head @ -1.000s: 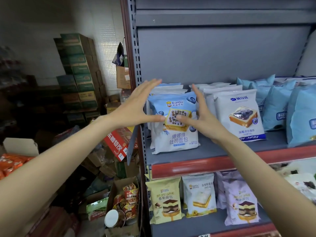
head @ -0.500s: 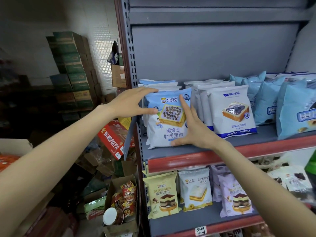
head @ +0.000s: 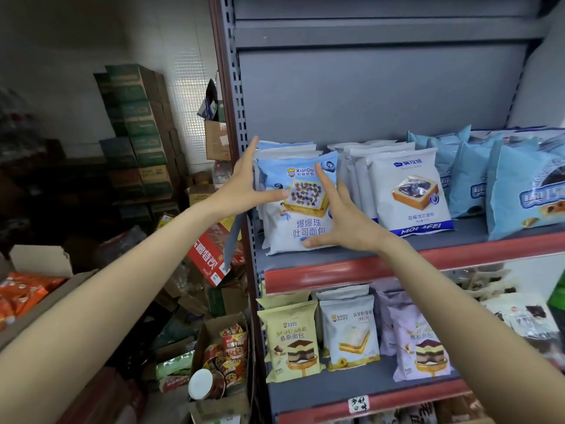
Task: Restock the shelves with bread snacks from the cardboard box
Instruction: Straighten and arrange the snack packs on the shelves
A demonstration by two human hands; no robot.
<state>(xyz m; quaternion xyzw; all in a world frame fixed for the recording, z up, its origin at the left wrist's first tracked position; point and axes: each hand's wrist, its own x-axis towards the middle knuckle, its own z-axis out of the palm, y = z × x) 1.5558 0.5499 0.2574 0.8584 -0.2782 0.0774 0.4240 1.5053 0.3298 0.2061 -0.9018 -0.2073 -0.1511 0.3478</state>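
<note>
Two hands square up a blue-and-white plastic bread snack pack (head: 298,206) at the grey metal shelf's (head: 458,240) left end | left hand (head: 244,186) and right hand (head: 342,223) both splayed flat, pressing its face | next: likely fetch another pack.

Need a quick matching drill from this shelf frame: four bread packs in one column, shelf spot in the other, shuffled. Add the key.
Column 1
1. XianDu toast pack
2. MOLAFEI pack
3. yellow mousse pack
4. lilac mousse pack

Column 2
A. lower shelf, left end
B. upper shelf, between the left hand and right hand
C. lower shelf, right of the white lemon-cake pack
D. upper shelf, just right of the right hand

Pairs: 1-B, 2-D, 3-A, 4-C
</note>
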